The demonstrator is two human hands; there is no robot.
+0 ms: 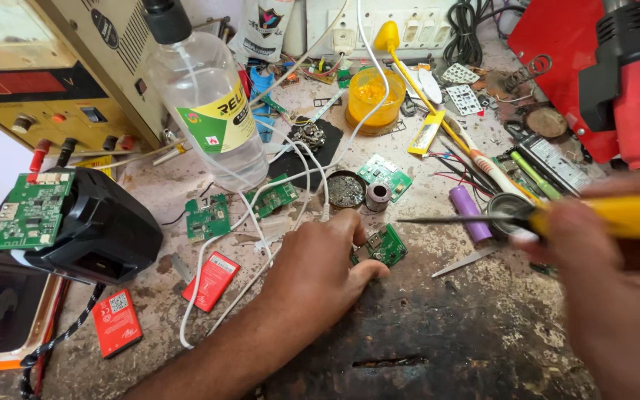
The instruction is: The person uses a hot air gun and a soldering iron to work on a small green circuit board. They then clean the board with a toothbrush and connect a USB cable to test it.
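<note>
My left hand (pixel 316 270) rests on the worn bench and pinches a small green circuit board (pixel 387 247) at its left edge, holding it flat. My right hand (pixel 601 259) grips a yellow-handled soldering iron (pixel 631 216). Its dark metal tip (pixel 438 219) points left and hovers above and to the right of the board, not touching it. Just behind the board sit a round tin of dark flux (pixel 346 190) and a small spool of solder (pixel 377 197).
Other green boards (pixel 207 218) (pixel 384 175) lie about, with a clear bottle (pixel 212 104), a yellow-filled jar (pixel 374 96), a purple cell (pixel 470 211), red flat batteries (pixel 211 280), white cables, a black device (pixel 90 230), a power supply (pixel 38 81) and a red hot-air tool (pixel 635 89).
</note>
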